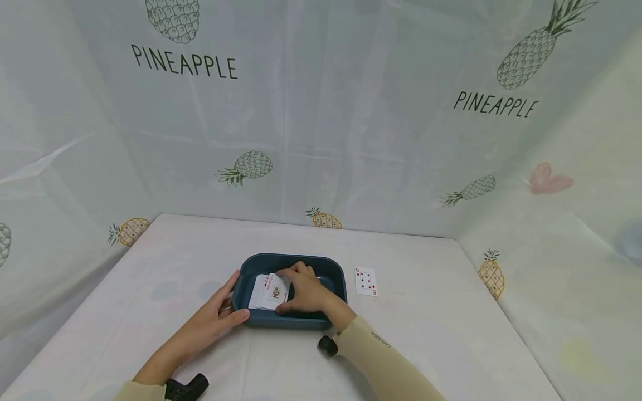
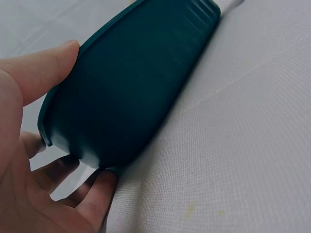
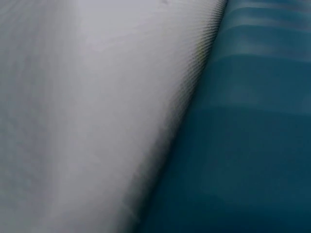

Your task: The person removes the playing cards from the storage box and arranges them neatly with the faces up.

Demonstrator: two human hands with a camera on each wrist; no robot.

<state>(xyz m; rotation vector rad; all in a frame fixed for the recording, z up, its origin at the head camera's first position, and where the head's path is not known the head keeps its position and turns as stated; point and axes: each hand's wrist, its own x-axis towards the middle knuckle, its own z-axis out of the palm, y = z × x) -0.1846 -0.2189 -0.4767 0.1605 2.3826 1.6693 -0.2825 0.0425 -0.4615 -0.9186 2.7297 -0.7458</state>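
A dark blue-green plastic tray (image 1: 291,322) sits on the table, its outer wall (image 2: 126,82) filling much of the left wrist view. My left hand (image 1: 219,313) grips its left end, thumb at the front corner and fingers around the side. Inside, toward the left, lies a loose pile of playing cards (image 1: 261,292), with a face card on top. My right hand (image 1: 307,292) reaches in over the front wall and holds the pile's right side between thumb and fingers. The right wrist view shows only the tray's outside, with that hand out of sight.
A six of diamonds card (image 1: 366,281) lies face up on the table just right of the tray. White cloth (image 1: 426,312) covers the table. Pineapple-print sheets (image 1: 351,139) hang behind and at both sides.
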